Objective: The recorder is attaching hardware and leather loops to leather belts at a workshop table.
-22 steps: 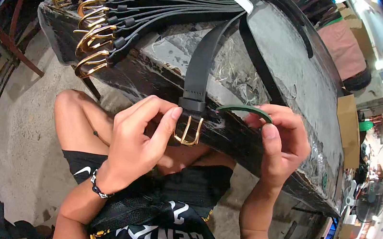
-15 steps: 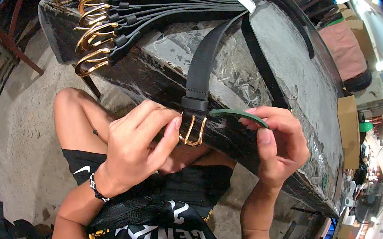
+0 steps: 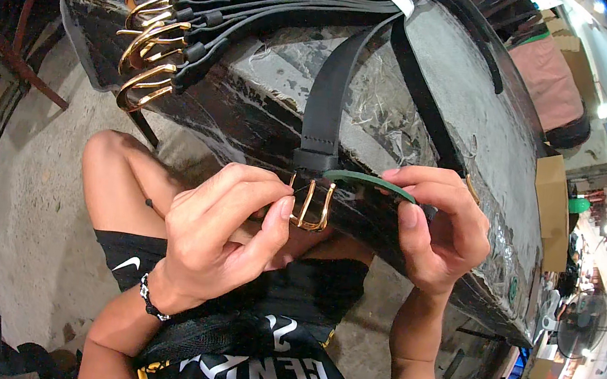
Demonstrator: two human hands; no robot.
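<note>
A black belt (image 3: 324,108) hangs over the near edge of the table, its gold buckle (image 3: 312,210) dangling in front of me. Thumb and forefinger of my left hand (image 3: 226,221) pinch the left side of this buckle. My right hand (image 3: 443,227) pinches the outer end of a thin, curved dark green strip (image 3: 366,179). The strip's other end reaches the belt just below its loop (image 3: 314,160), by the buckle's upper right; whether it is tucked in there, I cannot tell.
More black belts (image 3: 267,2) with gold buckles (image 3: 156,40) lie bundled under a white band (image 3: 400,1) on the plastic-covered table (image 3: 457,72). Another belt (image 3: 427,98) runs behind my right hand. Cardboard (image 3: 551,210) and a fan (image 3: 583,322) stand to the right.
Both hands stay in their pinches. The buckle and my left hand have shifted slightly right, and the green strip slightly left. A gold buckle edge now shows behind my right hand.
</note>
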